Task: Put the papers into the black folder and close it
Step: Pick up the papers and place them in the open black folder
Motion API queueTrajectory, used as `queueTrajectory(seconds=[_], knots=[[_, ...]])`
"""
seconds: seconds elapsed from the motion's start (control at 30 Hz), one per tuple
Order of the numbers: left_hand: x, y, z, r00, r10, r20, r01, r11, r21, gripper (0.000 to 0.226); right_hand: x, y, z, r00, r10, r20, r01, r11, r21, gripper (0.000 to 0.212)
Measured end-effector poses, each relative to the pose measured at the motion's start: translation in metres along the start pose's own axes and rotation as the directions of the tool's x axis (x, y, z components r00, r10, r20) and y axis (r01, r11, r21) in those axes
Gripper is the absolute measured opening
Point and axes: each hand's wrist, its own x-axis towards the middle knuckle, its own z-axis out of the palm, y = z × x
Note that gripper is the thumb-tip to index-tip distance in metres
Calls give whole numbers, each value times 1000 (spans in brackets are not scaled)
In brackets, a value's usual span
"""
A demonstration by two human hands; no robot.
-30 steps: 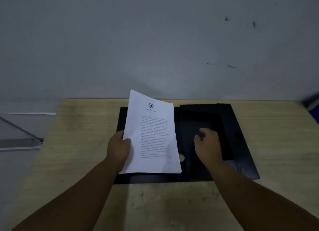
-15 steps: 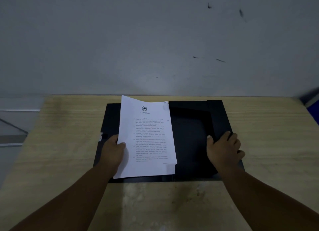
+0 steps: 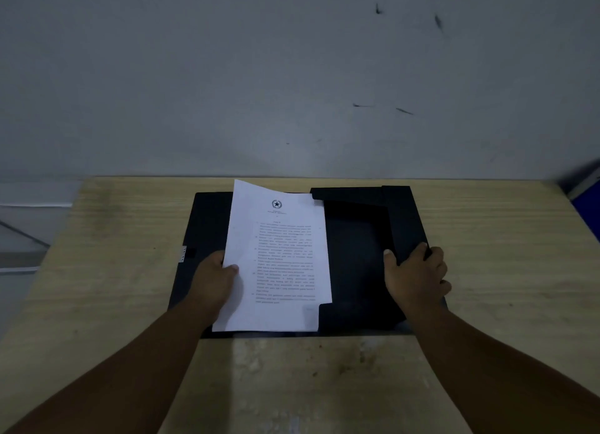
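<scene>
A black folder lies open on the wooden table, with raised flaps along its top, right and bottom edges. White printed papers slant across the folder's middle, and their right corners sit under the top and bottom flaps. My left hand grips the papers at their left edge, thumb on top. My right hand holds the folder's right flap, lifted outward.
The light wooden table ends at a grey wall behind. A small metal clasp sits on the folder's left edge. A blue object shows at the far right.
My right hand moved from the folder's inside to its right flap and pulled it outward. The papers shifted right, their right corners slipping under the flaps.
</scene>
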Motion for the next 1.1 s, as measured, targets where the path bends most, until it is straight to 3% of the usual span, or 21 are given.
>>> queueTrajectory(seconds=[0.13,0.3,0.53,0.73,0.93,1.1], knots=[[-3,9,18,999,-7,33,7,1000,-8,34,4,9,-2,999,-13,-37,17,994,111,73],[-13,17,44,998,54,27,-54,998,-18,54,11,16,-7,999,35,-24,-29,973,228,61],[-34,35,94,994,86,66,-82,995,-60,47,19,28,-13,999,-30,-24,37,907,419,25],[-41,49,124,977,123,173,-122,992,-15,43,20,36,-17,996,-87,-21,86,877,472,33],[-39,58,143,958,33,284,-49,997,51,37,20,39,-15,997,-69,-17,68,849,523,33],[-37,59,149,966,15,259,-50,990,130,35,20,36,-11,998,-56,3,45,834,550,37]])
